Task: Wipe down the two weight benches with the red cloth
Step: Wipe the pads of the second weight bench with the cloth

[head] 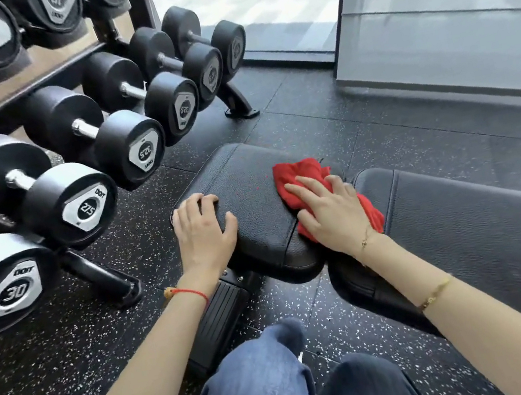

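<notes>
Head view looks down on a gym floor, and at far left a dumbbell rack (pixel 98 271) carries a row of black dumbbells (pixel 58 184) with plates marked 30, 27.5, 32.5 and higher, stepping away toward the window. Just beside the rack stands the seat pad (pixel 245 179) of a black weight bench, its padded surface pebbled like leather. The left hand (pixel 204 230) lies flat on the near left corner of that pad, fingers spread and relaxed, its grip released and holding nothing; a red string bracelet (pixel 187 292) circles the wrist. Across the pad, the right hand (pixel 327 210) presses down on the red cloth (pixel 300 173), fingers straight and splayed over it rather than clenched, so the cloth is pinned between palm and pad at the right edge, bunched and spilling toward the gap. A thin gold chain (pixel 365 239) sits at that wrist. Further right lies the long back pad (pixel 481 214), touching nothing but the forearm above it. Below, blue jeans (pixel 261 388) cover the person's knees over the speckled rubber floor (pixel 40 375).
</notes>
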The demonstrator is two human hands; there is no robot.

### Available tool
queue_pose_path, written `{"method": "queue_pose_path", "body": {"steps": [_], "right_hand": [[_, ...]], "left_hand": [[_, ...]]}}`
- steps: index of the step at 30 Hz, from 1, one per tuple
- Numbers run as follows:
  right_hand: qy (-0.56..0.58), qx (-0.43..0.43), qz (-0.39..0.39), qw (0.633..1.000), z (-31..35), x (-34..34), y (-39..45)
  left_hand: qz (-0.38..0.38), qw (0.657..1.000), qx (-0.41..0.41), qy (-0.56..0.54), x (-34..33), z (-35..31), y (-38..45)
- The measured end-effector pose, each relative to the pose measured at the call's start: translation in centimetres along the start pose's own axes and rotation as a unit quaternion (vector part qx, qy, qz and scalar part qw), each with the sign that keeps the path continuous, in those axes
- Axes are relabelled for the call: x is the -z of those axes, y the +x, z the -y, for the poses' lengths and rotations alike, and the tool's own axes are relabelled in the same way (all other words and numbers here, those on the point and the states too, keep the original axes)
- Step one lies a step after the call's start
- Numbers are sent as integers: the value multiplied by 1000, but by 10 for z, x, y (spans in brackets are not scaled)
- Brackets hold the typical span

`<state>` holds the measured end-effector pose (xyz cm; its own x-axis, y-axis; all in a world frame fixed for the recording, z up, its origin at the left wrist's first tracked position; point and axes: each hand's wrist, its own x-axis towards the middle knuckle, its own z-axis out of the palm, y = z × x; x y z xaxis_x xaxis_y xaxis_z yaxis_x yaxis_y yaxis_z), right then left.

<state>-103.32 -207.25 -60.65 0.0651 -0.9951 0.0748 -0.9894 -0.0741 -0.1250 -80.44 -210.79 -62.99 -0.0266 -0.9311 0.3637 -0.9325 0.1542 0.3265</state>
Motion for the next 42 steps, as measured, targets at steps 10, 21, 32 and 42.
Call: {"method": "queue_pose_path", "body": {"steps": [10, 21, 32, 42], "right_hand": [[19, 90, 1, 996, 14, 0, -35], [54, -72, -23, 996, -15, 1, 81], [69, 73, -19, 995, -6, -6, 67], [59, 117, 33, 991, 40, -8, 135]], "left_hand": [[30, 998, -42, -21, -17, -24, 32], [5, 998, -39, -40, -21, -23, 29], [-1, 999, -38, -27, -22, -22, 31], [-5, 999, -34, -28, -21, -20, 31]]}}
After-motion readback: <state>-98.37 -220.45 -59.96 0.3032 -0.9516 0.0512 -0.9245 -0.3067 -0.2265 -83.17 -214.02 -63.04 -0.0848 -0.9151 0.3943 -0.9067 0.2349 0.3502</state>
